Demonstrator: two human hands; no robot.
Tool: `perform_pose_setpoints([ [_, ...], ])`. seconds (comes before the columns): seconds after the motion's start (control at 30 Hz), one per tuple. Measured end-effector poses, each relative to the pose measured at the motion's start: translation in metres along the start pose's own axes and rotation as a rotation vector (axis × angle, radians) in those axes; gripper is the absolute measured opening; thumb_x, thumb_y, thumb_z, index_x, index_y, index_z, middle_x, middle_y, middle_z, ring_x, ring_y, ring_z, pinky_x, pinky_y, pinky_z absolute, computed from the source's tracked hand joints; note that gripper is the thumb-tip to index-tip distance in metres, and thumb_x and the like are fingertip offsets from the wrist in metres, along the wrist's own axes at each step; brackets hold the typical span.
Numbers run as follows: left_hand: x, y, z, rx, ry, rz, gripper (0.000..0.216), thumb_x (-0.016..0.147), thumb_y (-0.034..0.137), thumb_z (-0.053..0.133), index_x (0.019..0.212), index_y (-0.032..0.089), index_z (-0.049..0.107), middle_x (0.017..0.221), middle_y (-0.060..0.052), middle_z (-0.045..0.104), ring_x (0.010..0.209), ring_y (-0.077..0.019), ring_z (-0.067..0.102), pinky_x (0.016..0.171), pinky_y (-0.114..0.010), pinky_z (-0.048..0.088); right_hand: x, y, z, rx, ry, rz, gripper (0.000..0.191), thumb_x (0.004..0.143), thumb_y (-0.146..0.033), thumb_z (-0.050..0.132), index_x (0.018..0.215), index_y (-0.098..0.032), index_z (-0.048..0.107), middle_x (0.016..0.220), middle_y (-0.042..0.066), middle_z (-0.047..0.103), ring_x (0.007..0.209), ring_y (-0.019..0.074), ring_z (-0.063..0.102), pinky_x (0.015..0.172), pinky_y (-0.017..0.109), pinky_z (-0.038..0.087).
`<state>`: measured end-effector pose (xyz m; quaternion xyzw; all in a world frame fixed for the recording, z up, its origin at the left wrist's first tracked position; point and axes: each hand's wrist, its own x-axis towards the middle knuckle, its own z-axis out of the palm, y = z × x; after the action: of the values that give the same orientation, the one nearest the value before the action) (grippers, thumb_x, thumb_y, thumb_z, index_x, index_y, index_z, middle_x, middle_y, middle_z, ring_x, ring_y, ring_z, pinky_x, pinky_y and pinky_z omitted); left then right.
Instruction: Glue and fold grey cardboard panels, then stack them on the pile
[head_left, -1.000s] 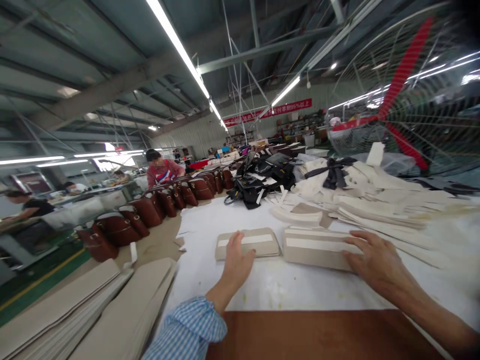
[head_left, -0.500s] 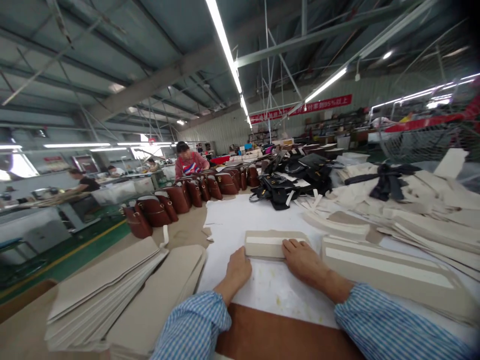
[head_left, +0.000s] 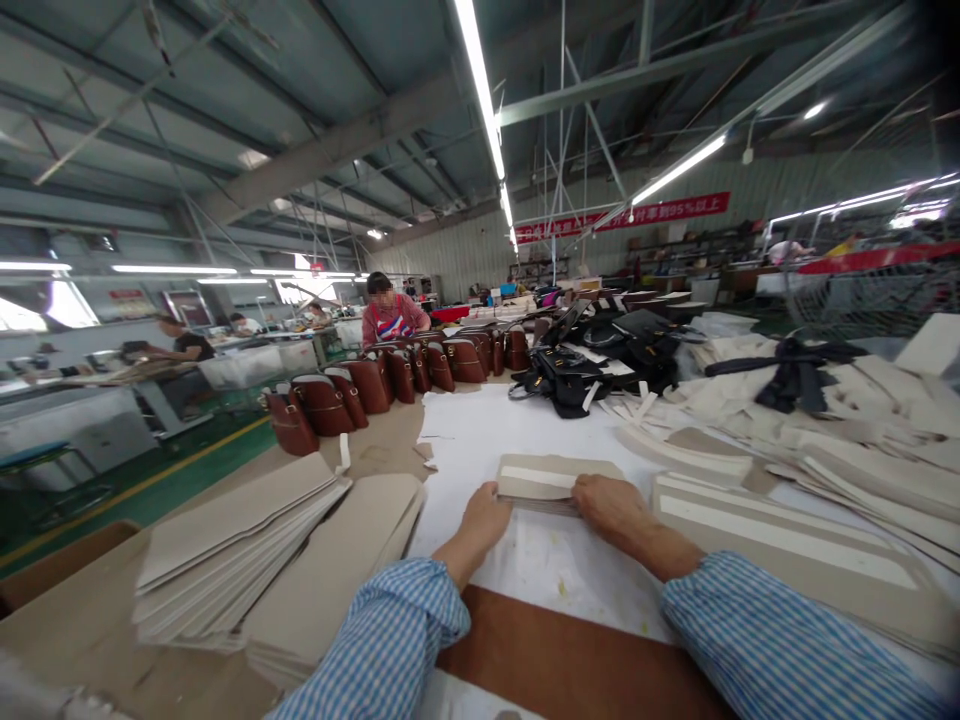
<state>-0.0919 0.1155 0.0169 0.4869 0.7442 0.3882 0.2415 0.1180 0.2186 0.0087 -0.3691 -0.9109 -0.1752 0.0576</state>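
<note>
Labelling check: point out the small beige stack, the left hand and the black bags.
small beige stack (head_left: 551, 476), head view, top face by the white strip
left hand (head_left: 485, 517), head view, back of hand
black bags (head_left: 566, 385), head view, front bag's body

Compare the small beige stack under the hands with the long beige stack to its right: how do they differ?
The small stack is short, while the long stack stretches far toward the right edge. The left hand and right hand grip the small stack at its near edge; the long stack lies untouched. The small stack sits square to the camera; the long stack runs at a slant. Both are beige with a white strip on top, on the white sheet.
</note>
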Motion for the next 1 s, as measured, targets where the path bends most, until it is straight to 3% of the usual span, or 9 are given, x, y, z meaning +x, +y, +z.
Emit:
perform_pose_setpoints([
  [0.13, -0.024, 0.019, -0.018, -0.107, 0.015, -0.015, 0.036, 0.105, 0.042, 0.073, 0.131, 0.019, 0.069, 0.137, -0.010, 0.070, 0.123, -0.0292, 0.069, 0.108, -0.055, 0.056, -0.015, -0.002, -0.045, 0.015, 0.118, 0.001, 0.012, 0.108, -0.022, 0.069, 0.116, -0.016, 0.074, 0.117, 0.008, 0.076, 0.106, 0.0230, 0.074, 0.095, 0.044, 0.063],
  [0.3, -0.102, 0.020, -0.052, -0.254, -0.064, -0.024, 0.054, 0.101, 0.034, 0.069, 0.152, 0.020, 0.059, 0.141, -0.012, 0.073, 0.128, -0.0272, 0.070, 0.115, -0.043, 0.051, -0.091, -0.011, -0.077, 0.077, 0.239, -0.076, 0.047, 0.103, -0.001, 0.043, 0.140, -0.012, 0.070, 0.141, 0.021, 0.070, 0.128, 0.0338, 0.068, 0.108, 0.049, 0.057],
  [0.37, -0.147, 0.001, -0.058, -0.287, -0.126, -0.056, 0.061, 0.096, 0.039, 0.071, 0.153, 0.021, 0.059, 0.135, -0.011, 0.077, 0.125, -0.0296, 0.072, 0.112, -0.043, 0.054, -0.139, -0.026, -0.068, 0.108, 0.293, -0.141, 0.053, 0.099, -0.002, 0.043, 0.144, -0.013, 0.068, 0.143, 0.020, 0.070, 0.131, 0.0345, 0.067, 0.109, 0.049, 0.057],
  [0.43, -0.194, -0.031, -0.054, -0.346, -0.213, -0.057, 0.066, 0.092, 0.042, 0.072, 0.154, 0.025, 0.058, 0.145, -0.012, 0.071, 0.130, -0.0319, 0.070, 0.105, -0.043, 0.060, -0.188, -0.049, -0.048, 0.164, 0.492, -0.209, 0.059, 0.096, -0.002, 0.044, 0.150, -0.016, 0.064, 0.149, 0.017, 0.068, 0.135, 0.0345, 0.066, 0.110, 0.051, 0.056],
  [0.5, -0.235, -0.064, -0.040, -0.324, -0.072, 0.016, 0.065, 0.091, 0.046, 0.072, 0.152, 0.029, 0.059, 0.161, -0.013, 0.057, 0.132, -0.0333, 0.068, 0.096, -0.043, 0.065, -0.230, -0.072, -0.026, 0.252, 0.553, -0.220, 0.075, 0.091, -0.001, 0.042, 0.162, -0.022, 0.054, 0.154, 0.011, 0.066, 0.135, 0.0300, 0.067, 0.104, 0.045, 0.061],
  [0.6, -0.272, -0.095, -0.018, -0.088, 0.157, 0.148, 0.060, 0.096, 0.039, 0.067, 0.154, 0.033, 0.055, 0.172, -0.013, 0.039, 0.146, -0.0362, 0.057, 0.106, -0.051, 0.062, -0.266, -0.097, -0.005, 0.360, 0.486, -0.251, 0.078, 0.089, -0.005, 0.051, 0.163, -0.030, 0.055, 0.147, 0.005, 0.071, 0.124, 0.0275, 0.074, 0.095, 0.038, 0.066],
  [0.77, -0.266, -0.084, -0.011, 0.284, 0.241, 0.471, 0.058, 0.102, 0.029, 0.060, 0.158, 0.035, 0.050, 0.169, -0.013, 0.044, 0.155, -0.0376, 0.047, 0.122, -0.063, 0.049, -0.269, -0.106, -0.005, 0.371, 0.485, -0.214, 0.062, 0.094, -0.009, 0.054, 0.153, -0.026, 0.066, 0.145, 0.008, 0.072, 0.125, 0.0272, 0.074, 0.096, 0.037, 0.065],
  [0.87, -0.249, -0.076, -0.009, 0.412, 0.048, 0.691, 0.063, 0.102, 0.029, 0.064, 0.162, 0.029, 0.047, 0.166, -0.014, 0.052, 0.157, -0.0376, 0.046, 0.123, -0.060, 0.050, -0.264, -0.111, -0.012, 0.299, 0.557, -0.214, 0.049, 0.096, -0.007, 0.051, 0.138, -0.020, 0.074, 0.136, 0.010, 0.077, 0.118, 0.0266, 0.077, 0.092, 0.036, 0.065],
  [1.0, -0.235, -0.067, 0.007, 0.561, -0.163, 0.821, 0.063, 0.101, 0.029, 0.066, 0.162, 0.022, 0.051, 0.166, -0.013, 0.054, 0.158, -0.0398, 0.044, 0.125, -0.063, 0.048, -0.258, -0.125, -0.022, 0.215, 0.578, -0.197, 0.041, 0.102, -0.008, 0.045, 0.127, -0.015, 0.075, 0.129, 0.008, 0.080, 0.113, 0.0257, 0.079, 0.090, 0.037, 0.064],
])
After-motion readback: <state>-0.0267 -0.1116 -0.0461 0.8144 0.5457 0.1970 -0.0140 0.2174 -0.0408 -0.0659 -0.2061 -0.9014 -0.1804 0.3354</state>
